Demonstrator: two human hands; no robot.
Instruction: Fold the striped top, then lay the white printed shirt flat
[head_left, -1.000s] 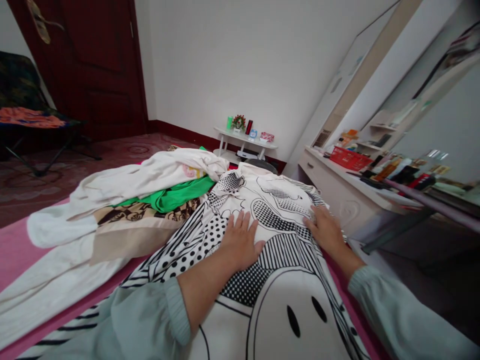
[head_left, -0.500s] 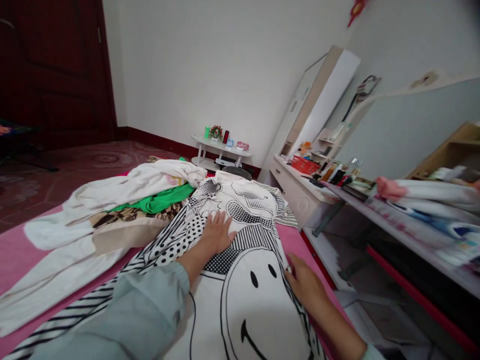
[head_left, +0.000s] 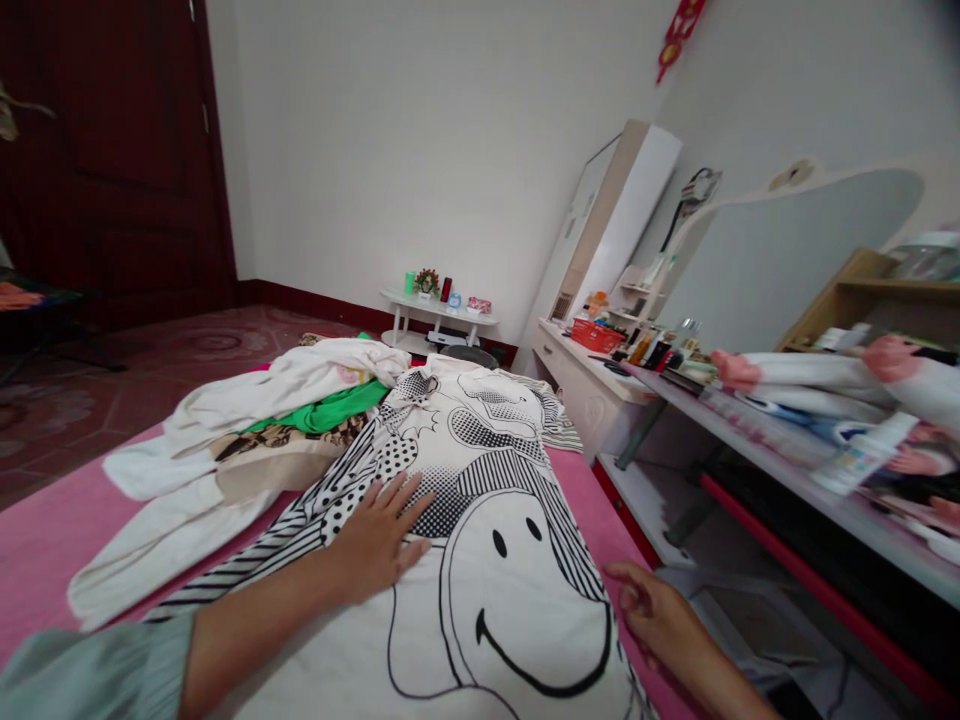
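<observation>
A white garment [head_left: 480,560] with a black smiley face, dots and stripes lies spread flat on the pink bed cover [head_left: 45,520]. My left hand [head_left: 379,535] rests flat on it with fingers spread, just left of the smiley face. Off the garment's right edge, over the pink cover, my right hand [head_left: 649,610] hovers with its fingers loosely curled and holds nothing.
A heap of clothes, white [head_left: 300,375], green [head_left: 322,410] and beige [head_left: 262,455], lies on the bed to the left. A dressing table [head_left: 592,385] with bottles and a shelf [head_left: 787,450] run along the right. A small white table [head_left: 439,305] stands by the far wall.
My left hand slid back toward me along the garment. My right hand left the garment's upper right part, moved down its edge and now sits off it.
</observation>
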